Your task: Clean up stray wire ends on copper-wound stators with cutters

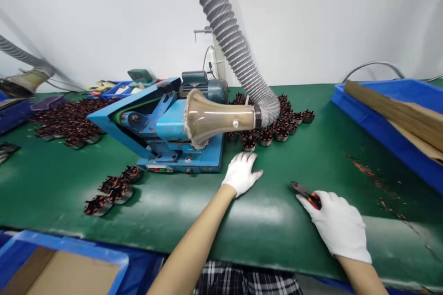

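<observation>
Stators lie in three loose groups across the green table, and reading from the left, a small cluster of wound stators sits near the front edge, well apart from either hand. Behind it a wide heap of the same parts spreads toward the back. Next comes the blue belt machine, with the tan funnel mouth of the grey suction hose lying across its right end.

Just right of the machine's base, the left hand, in a white glove, rests palm down on the table with its fingers spread and released, holding nothing. The nearest stator of the right-hand pile lies directly ahead of those fingertips, just beyond them and apart from them; I cannot tell whether any glove tip touches it. So the pile is away from the body and slightly right of the left hand, which is clearly the nearer one.

Further right and closer to the body, the right hand is clenched around red-handled cutters, whose long axis points up and left, the dark nose aimed toward the left hand. A blue bin with brown board stands at the far right.
</observation>
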Tool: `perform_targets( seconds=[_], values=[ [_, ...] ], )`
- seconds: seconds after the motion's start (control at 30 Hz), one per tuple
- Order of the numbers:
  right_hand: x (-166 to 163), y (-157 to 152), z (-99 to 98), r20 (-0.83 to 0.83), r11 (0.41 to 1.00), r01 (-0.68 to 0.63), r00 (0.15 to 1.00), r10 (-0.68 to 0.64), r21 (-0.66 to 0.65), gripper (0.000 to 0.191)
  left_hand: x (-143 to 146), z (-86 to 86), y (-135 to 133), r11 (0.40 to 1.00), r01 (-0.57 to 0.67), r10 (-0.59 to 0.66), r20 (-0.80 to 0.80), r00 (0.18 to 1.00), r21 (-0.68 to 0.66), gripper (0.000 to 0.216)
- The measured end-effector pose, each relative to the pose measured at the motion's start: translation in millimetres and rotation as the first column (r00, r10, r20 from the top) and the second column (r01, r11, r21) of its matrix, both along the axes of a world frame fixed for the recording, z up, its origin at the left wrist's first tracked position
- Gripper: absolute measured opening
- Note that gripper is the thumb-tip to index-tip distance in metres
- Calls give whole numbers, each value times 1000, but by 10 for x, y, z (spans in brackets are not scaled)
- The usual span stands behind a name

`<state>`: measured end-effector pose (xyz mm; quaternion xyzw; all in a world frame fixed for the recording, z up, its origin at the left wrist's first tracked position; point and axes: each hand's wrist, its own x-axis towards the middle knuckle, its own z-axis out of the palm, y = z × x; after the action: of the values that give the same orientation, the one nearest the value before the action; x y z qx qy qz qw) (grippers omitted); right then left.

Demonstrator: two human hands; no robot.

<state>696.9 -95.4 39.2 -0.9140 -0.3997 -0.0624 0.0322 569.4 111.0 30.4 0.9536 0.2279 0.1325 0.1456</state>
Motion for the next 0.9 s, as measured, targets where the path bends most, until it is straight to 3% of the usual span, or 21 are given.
perform_targets(
  seconds=[0.1, 0.2, 0.27, 0.33, 0.4, 0.47, 0.53, 0.6, 0.7, 0.8, 0.9],
  values=[
    [-34, 47, -36, 105, 997, 0, 994, 9, -78, 37, 225, -10, 126, 997, 50, -52, -33, 998, -52, 49],
    [8, 29, 8, 15, 997, 51, 999, -50, -55, 36, 171, 88, 149, 990, 70, -78, -62, 995, -124, 46],
    [36, -21, 40, -105, 989, 145, 984, -146, -16, 31, -107, 221, 44, 984, 67, -81, -78, 994, -167, 45],
    [43, -98, 61, -197, 968, 249, 951, -239, 27, 26, -564, 347, -186, 984, 38, -54, -92, 994, -173, 47],
    [26, -180, 72, -233, 952, 297, 933, -273, 76, 28, -1093, 394, -508, 992, -109, 102, -112, 988, -62, 50],
    [-1, -242, 76, -248, 934, 332, 923, -293, 133, 33, -1533, 328, -860, 957, -286, 289, -152, 945, 44, 65],
    [-19, -273, 73, -271, 914, 367, 910, -315, 172, 37, -1740, 175, -1181, 956, -275, 290, -191, 938, 102, 85],
    [-20, -286, 55, -296, 891, 405, 894, -338, 207, 39, -1660, 12, -1413, 969, -247, 245, -289, 925, 32, 95],
    [-6, -319, 7, -320, 825, 447, 883, -344, 346, 43, -1148, -101, -1483, 958, -276, 233, -345, 909, -82, 103],
    [-1, -380, -29, -348, 727, 435, 895, -281, 531, 44, -503, -63, -1232, 960, -255, 217, -273, 937, -114, 102],
    [3, -436, -43, -402, 647, 444, 888, -224, 620, 42, 113, -17, -931, 970, -231, 215, -164, 963, -82, 97]
  ],
)
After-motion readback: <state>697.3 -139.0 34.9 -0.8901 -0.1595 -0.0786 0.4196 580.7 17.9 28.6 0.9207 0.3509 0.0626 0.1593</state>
